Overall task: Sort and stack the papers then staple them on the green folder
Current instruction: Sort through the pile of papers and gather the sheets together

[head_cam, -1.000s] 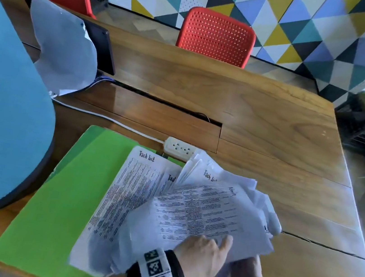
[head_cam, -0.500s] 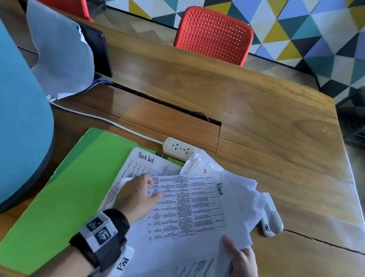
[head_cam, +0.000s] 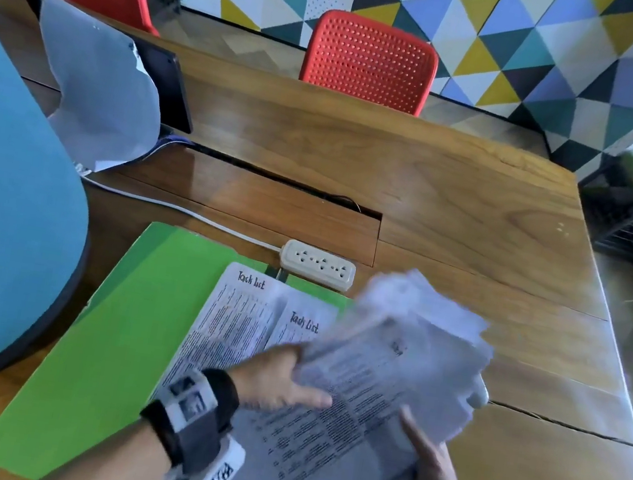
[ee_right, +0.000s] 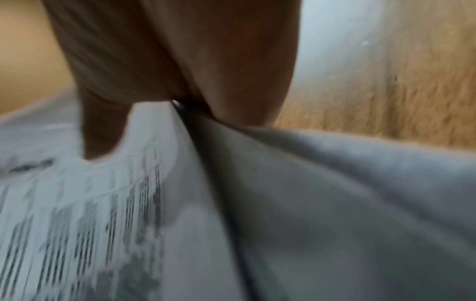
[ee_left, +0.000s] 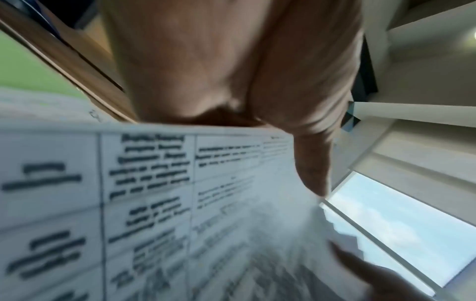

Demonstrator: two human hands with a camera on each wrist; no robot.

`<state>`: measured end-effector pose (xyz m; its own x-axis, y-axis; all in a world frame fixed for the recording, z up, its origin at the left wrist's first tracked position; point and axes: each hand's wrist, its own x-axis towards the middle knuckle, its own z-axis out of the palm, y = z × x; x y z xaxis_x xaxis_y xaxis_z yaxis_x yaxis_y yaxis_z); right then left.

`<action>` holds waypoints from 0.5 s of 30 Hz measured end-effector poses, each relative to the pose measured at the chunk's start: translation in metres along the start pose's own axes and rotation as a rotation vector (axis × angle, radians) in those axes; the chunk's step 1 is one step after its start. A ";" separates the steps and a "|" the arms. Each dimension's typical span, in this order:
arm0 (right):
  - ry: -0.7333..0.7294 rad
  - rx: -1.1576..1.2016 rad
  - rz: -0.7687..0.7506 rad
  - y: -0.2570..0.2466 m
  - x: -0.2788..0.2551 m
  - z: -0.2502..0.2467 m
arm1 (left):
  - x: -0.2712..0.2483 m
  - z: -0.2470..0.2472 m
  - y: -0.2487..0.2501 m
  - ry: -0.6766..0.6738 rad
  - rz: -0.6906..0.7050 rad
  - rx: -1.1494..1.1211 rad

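A green folder (head_cam: 108, 332) lies open on the wooden table (head_cam: 456, 203), and two "Task list" sheets (head_cam: 242, 311) rest on its right half. Both hands hold a loose bundle of printed papers (head_cam: 389, 374) raised above the folder's right edge; it is motion-blurred. My left hand (head_cam: 302, 379) grips the bundle's left edge, thumb (ee_left: 309, 163) on top of the printed page (ee_left: 154, 203). My right hand (head_cam: 422, 444) pinches the lower right edge, thumb (ee_right: 103, 132) pressed on the sheets (ee_right: 128, 224). A white stapler (head_cam: 479, 396) peeks out from behind the bundle on the right.
A cream power strip (head_cam: 317, 264) with a white cable sits just beyond the folder. A big blue rounded panel (head_cam: 2, 213) fills the left. A dark screen draped with white paper (head_cam: 100, 84) stands at the back left, beside a table slot. Red chairs (head_cam: 370, 63) stand behind.
My left hand left the sheets on the folder and took the bundle's left edge. The bundle rose and swung right, now covering most of the stapler. The right hand keeps its hold.
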<state>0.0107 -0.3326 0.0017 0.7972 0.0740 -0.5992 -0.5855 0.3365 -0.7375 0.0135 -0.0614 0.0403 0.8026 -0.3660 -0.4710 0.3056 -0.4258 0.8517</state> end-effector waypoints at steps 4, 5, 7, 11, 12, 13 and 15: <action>0.181 -0.333 -0.037 0.018 0.007 -0.012 | 0.000 0.017 -0.020 0.162 -0.110 0.032; 0.192 -0.382 -0.037 0.020 0.009 -0.015 | 0.001 0.012 -0.027 0.309 -0.139 0.058; 0.203 -0.418 -0.042 0.019 0.008 -0.013 | 0.001 0.000 -0.037 0.550 -0.199 0.070; 0.192 -0.343 -0.078 0.018 0.011 -0.013 | 0.006 -0.007 -0.048 0.446 -0.293 0.036; 0.204 -0.320 -0.074 0.018 0.013 -0.016 | 0.006 -0.007 -0.048 0.395 -0.312 0.010; 0.217 -0.308 -0.057 0.019 0.014 -0.017 | 0.005 -0.008 -0.048 0.365 -0.311 -0.029; 0.229 -0.268 -0.039 0.019 0.014 -0.019 | 0.003 -0.013 -0.051 0.410 -0.280 -0.029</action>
<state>0.0076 -0.3427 -0.0263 0.7842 -0.1564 -0.6005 -0.5969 0.0745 -0.7989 0.0071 -0.0296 -0.0017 0.8212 0.1175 -0.5585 0.5480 -0.4354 0.7142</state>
